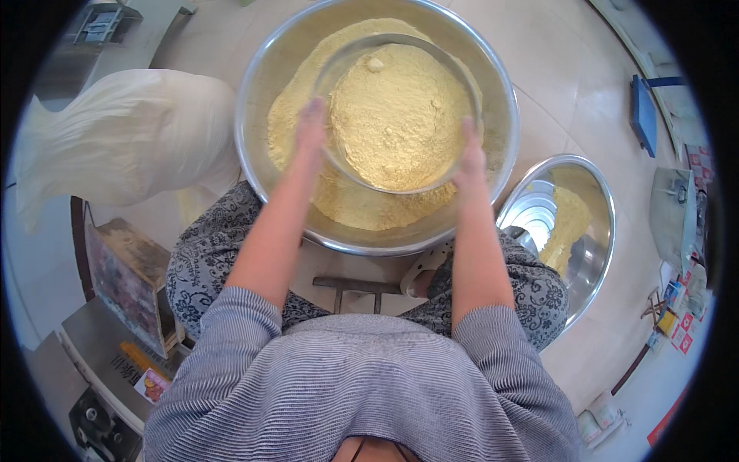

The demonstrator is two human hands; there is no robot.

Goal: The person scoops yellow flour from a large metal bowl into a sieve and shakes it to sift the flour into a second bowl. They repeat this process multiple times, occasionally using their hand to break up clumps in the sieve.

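Observation:
Both of my hands grip a round metal-rimmed sieve (388, 39) on opposite sides. My left hand (312, 126) is at its left rim and my right hand (471, 153) at its right rim; both look blurred. Pale yellow flour-like powder (398, 115) heaps inside the sieve, with a small light lump (375, 64) near the far side. Around and below lies more yellow powder (369, 213) in a large stainless steel basin (502, 75). Whether the sieve touches the powder beneath cannot be told.
A second metal basin (607, 242) holding yellow powder stands by my right knee. On the left a full whitish sack (144, 138) leans close to the large basin. A wooden box (127, 277) sits by my left leg. A metal bar frame (358, 284) lies between my feet.

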